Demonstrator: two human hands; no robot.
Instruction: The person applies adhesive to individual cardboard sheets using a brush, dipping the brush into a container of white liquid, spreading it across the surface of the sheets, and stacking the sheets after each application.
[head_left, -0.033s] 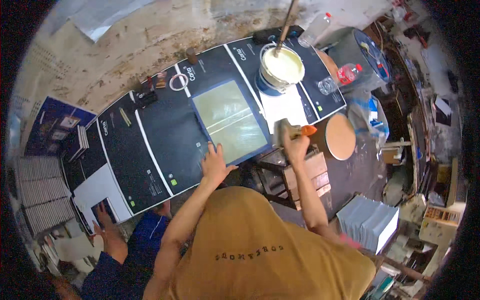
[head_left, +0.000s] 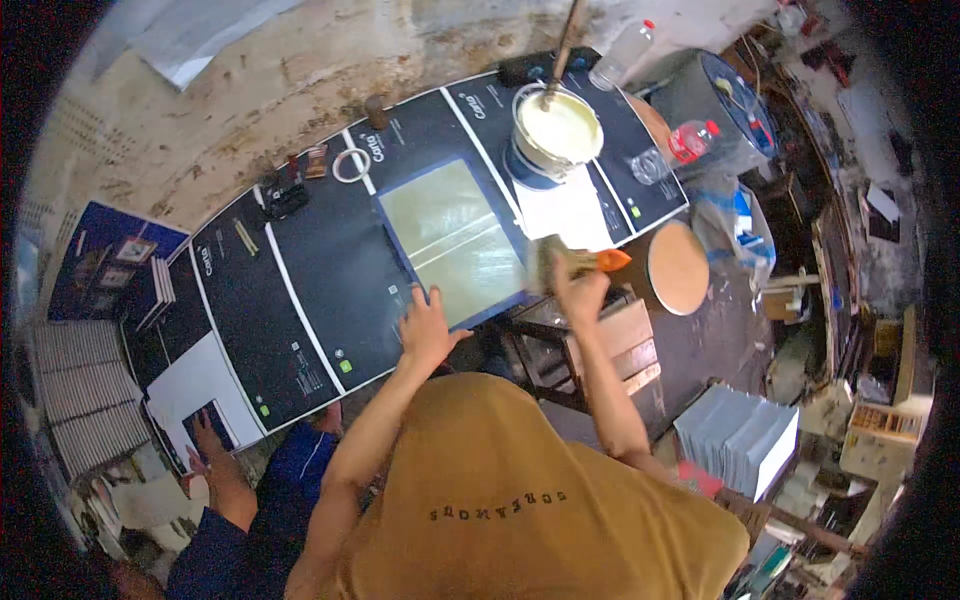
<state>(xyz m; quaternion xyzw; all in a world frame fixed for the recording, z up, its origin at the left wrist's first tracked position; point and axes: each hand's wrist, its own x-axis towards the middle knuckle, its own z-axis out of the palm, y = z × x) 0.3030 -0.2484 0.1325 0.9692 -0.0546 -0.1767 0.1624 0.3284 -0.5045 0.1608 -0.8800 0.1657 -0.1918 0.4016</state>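
My left hand (head_left: 428,328) lies flat on the near edge of a blue-bordered board (head_left: 455,240) whose face is coated pale yellow. The board rests on a black table covering (head_left: 320,290). My right hand (head_left: 580,292) grips a wide brush with an orange handle (head_left: 578,262), held just off the board's right edge and blurred. Beyond it a white sheet (head_left: 565,210) lies by a bucket of pale glue (head_left: 558,128) with a stick standing in it.
A co-worker in blue at the lower left has a hand on a small dark board (head_left: 212,428). A round wooden stool top (head_left: 678,265), a red-labelled bottle (head_left: 690,140) and a stack of grey boards (head_left: 740,435) sit to my right. A tape ring (head_left: 350,165) lies on the table.
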